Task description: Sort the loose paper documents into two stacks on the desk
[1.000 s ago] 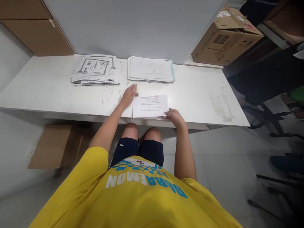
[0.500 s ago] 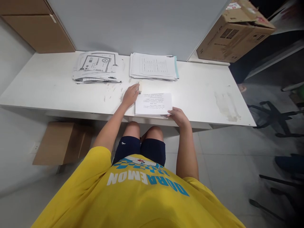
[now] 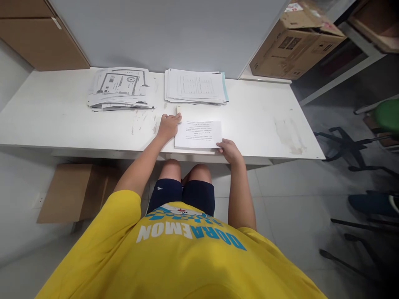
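Note:
My left hand [image 3: 168, 126] is at the upper left corner of a small stack of printed paper [image 3: 198, 135], its fingers closed over the near end of a small cream stapler [image 3: 178, 110]. The fingers partly hide the stapler, so I cannot tell whether the paper's corner sits in its jaws. My right hand [image 3: 230, 150] pinches the paper's lower right corner between thumb and fingers. The paper lies near the table's front edge, its text upside down to me.
Two piles of paper lie at the back of the white table [image 3: 255, 120]: a ragged pile [image 3: 120, 89] on the left and a neater pile [image 3: 195, 86] in the middle. A cardboard box [image 3: 296, 45] stands at the back right, another box [image 3: 67, 191] below the table.
My left fingers have shifted onto the near end of the stapler. My right hand keeps its hold on the paper. The whole view has moved slightly.

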Demonstrator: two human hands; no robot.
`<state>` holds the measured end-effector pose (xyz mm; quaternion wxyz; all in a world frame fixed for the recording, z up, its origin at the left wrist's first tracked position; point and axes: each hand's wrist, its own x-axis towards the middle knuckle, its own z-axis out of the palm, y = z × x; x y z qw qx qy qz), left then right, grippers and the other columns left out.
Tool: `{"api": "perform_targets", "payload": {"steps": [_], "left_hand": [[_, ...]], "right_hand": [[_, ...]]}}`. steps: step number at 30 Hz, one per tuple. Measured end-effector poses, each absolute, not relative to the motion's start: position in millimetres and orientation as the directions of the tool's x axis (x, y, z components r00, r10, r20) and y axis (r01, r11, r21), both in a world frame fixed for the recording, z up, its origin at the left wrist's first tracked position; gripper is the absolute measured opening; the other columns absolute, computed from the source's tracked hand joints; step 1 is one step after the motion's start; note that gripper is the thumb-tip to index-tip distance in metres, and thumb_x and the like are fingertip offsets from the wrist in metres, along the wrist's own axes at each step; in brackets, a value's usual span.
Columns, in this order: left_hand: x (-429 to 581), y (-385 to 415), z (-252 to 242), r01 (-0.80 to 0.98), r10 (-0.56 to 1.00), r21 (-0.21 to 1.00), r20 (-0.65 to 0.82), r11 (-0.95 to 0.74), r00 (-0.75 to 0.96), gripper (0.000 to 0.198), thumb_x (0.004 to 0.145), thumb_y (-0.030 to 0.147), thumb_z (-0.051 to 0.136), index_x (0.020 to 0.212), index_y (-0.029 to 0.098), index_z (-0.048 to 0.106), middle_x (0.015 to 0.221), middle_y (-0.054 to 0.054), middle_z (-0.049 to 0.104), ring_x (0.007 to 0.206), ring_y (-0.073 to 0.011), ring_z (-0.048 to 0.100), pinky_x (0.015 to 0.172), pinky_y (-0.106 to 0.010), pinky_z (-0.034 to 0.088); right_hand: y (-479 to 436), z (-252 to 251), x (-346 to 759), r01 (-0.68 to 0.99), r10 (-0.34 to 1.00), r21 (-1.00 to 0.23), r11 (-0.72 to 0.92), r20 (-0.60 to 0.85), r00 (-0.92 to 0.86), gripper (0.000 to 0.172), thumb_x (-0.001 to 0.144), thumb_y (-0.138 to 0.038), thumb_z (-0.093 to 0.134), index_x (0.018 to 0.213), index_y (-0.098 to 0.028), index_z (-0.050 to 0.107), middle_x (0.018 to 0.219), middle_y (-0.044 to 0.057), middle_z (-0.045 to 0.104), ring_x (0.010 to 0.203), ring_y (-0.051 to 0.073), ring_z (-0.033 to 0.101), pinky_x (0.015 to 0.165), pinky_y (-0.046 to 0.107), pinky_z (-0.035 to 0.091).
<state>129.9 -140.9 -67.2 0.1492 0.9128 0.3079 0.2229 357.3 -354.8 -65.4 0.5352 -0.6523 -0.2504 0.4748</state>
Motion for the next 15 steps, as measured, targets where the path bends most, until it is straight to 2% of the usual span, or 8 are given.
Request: {"api": "perform_targets", "payload": {"steps": [3,7,10,13,15], "left_hand": [[128.8,-139.5,-67.1,0.498,0.625,0.402,0.303,-0.768,0.719,0.05,0.085,0.01,0.044,0.13,0.02,0.063,0.147,-0.009,0.056,0.108,-0.0292,0.064,0.104,-0.054,0.032],[123.9,-142.9,-63.8,0.523,0.626,0.362,0.285,-0.772,0.726,0.055,0.086,0.009,0.042,0.138,0.017,0.057,0.152,-0.01,0.051,0.113,-0.0299,0.063,0.102,-0.05,0.035],[120.4,-143.3,-60.7,0.533,0.629,0.351,0.276,-0.77,0.727,0.06,0.087,0.009,0.039,0.144,0.019,0.051,0.157,-0.006,0.045,0.121,-0.0287,0.058,0.101,-0.045,0.04],[119.4,-140.8,-58.2,0.545,0.632,0.339,0.251,-0.767,0.733,0.064,0.084,0.008,0.04,0.148,0.018,0.046,0.16,-0.004,0.04,0.125,-0.0279,0.055,0.101,-0.042,0.042],[119.7,-139.6,-57.3,0.561,0.638,0.325,0.23,-0.762,0.734,0.066,0.083,0.008,0.041,0.148,0.017,0.045,0.161,-0.004,0.039,0.125,-0.0278,0.055,0.102,-0.041,0.043]], "right_hand": [[-356.0,-67.2,352.5,-0.172,0.841,-0.942,-0.287,-0.334,0.425,0.017,0.065,-0.026,0.071,0.072,-0.018,0.058,0.055,-0.007,0.046,0.048,0.007,0.037,0.056,0.026,0.044],[-357.8,-73.7,357.9,-0.181,0.859,-0.955,-0.235,-0.291,0.422,0.021,0.065,-0.031,0.071,0.075,-0.02,0.057,0.059,-0.005,0.05,0.049,0.008,0.038,0.052,0.025,0.042],[-345.1,-74.4,383.7,-0.207,0.806,-0.974,-0.087,-0.191,0.56,0.026,0.063,-0.034,0.071,0.078,-0.022,0.054,0.072,-0.002,0.058,0.058,0.01,0.045,0.05,0.023,0.042],[-304.0,-65.0,420.0,-0.168,0.708,-0.98,0.11,-0.041,0.705,0.027,0.063,-0.031,0.069,0.073,-0.024,0.045,0.076,-0.002,0.056,0.065,0.011,0.05,0.054,0.021,0.046],[-260.3,-53.1,439.6,-0.11,0.69,-0.986,0.124,0.006,0.724,0.026,0.066,-0.027,0.065,0.069,-0.024,0.039,0.072,-0.003,0.052,0.065,0.01,0.05,0.059,0.022,0.05]]}}
